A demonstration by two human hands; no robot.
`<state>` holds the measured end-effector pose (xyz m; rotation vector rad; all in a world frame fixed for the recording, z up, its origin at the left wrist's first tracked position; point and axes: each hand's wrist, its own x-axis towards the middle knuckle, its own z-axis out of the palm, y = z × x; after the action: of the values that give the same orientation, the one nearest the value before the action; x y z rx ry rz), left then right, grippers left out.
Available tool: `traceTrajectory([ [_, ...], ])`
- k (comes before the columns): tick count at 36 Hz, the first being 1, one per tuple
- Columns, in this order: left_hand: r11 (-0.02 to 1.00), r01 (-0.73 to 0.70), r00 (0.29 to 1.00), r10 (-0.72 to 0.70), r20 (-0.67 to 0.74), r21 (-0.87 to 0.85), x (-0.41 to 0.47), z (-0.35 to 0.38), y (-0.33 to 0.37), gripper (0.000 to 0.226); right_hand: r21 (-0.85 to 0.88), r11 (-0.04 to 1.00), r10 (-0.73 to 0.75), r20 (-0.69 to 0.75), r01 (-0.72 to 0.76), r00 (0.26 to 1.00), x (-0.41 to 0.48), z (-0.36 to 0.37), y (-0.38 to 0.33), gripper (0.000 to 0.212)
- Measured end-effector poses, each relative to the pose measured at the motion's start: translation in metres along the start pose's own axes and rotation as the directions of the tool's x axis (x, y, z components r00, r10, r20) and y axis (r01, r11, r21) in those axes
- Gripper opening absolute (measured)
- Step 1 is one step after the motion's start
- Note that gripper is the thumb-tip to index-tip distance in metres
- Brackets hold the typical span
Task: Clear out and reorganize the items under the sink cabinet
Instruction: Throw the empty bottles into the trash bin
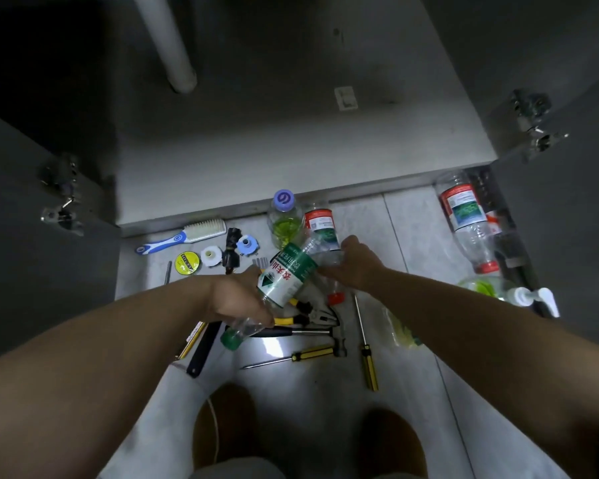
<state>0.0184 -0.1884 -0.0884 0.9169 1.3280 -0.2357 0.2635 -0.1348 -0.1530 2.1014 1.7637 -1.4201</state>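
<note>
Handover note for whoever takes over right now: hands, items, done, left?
Left hand grips the clear green-labelled plastic bottle, tilted, cap down.
Right hand grips the clear red-labelled plastic bottle beside it.
Yellow-handled screwdrivers, pliers, white brush and more bottles lie on the grey tiled floor before the open cabinet.
Done: items out. Left: sort, put back.

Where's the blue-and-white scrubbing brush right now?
In the head view, the blue-and-white plastic scrubbing brush lies on the tiled floor at the left, just in front of the cabinet's base edge and just beyond the yellow tape roll.
</note>
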Motion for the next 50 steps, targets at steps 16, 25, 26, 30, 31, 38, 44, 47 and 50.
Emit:
traceTrajectory([
  [16,0.997,-0.080,0.993,0.078,0.094,0.015,-0.031,0.010,0.060,0.050,0.242,0.962,0.157,-0.120,-0.124,0.980,-0.040,-0.038,-0.003,0.078],
  [25,0.979,-0.194,0.979,0.189,0.077,0.065,-0.092,0.048,0.152,0.043,0.438,0.887,0.266,-0.232,-0.143,0.936,-0.174,-0.124,0.008,0.078],
  [26,0.971,-0.223,0.973,0.217,0.079,0.082,-0.102,0.059,0.161,0.048,0.451,0.884,0.265,-0.257,-0.127,0.929,-0.194,-0.132,0.010,0.075],
  [30,0.931,-0.347,0.937,0.340,0.074,0.117,-0.135,0.111,0.188,0.050,0.505,0.863,0.248,-0.359,-0.036,0.900,-0.274,-0.156,0.026,0.029],
  [31,0.920,-0.370,0.929,0.364,0.074,0.126,-0.142,0.125,0.193,0.045,0.523,0.852,0.251,-0.367,-0.025,0.895,-0.293,-0.161,0.032,0.023],
  [38,0.861,-0.454,0.891,0.446,0.089,0.228,-0.189,0.220,0.214,0.038,0.549,0.818,0.340,-0.217,-0.174,0.915,-0.431,-0.186,0.090,0.040],
  [44,0.816,-0.509,0.861,0.475,0.182,0.275,-0.217,0.295,0.227,0.038,0.494,0.851,0.333,-0.245,-0.178,0.911,-0.545,-0.191,0.150,0.027],
  [47,0.794,-0.518,0.855,0.466,0.229,0.318,-0.225,0.332,0.230,0.038,0.478,0.846,0.349,-0.167,-0.234,0.922,-0.594,-0.190,0.184,0.027],
  [50,0.779,-0.507,0.862,0.451,0.232,0.369,-0.229,0.369,0.229,0.041,0.419,0.864,0.366,-0.141,-0.280,0.920,-0.634,-0.187,0.211,0.027],
])
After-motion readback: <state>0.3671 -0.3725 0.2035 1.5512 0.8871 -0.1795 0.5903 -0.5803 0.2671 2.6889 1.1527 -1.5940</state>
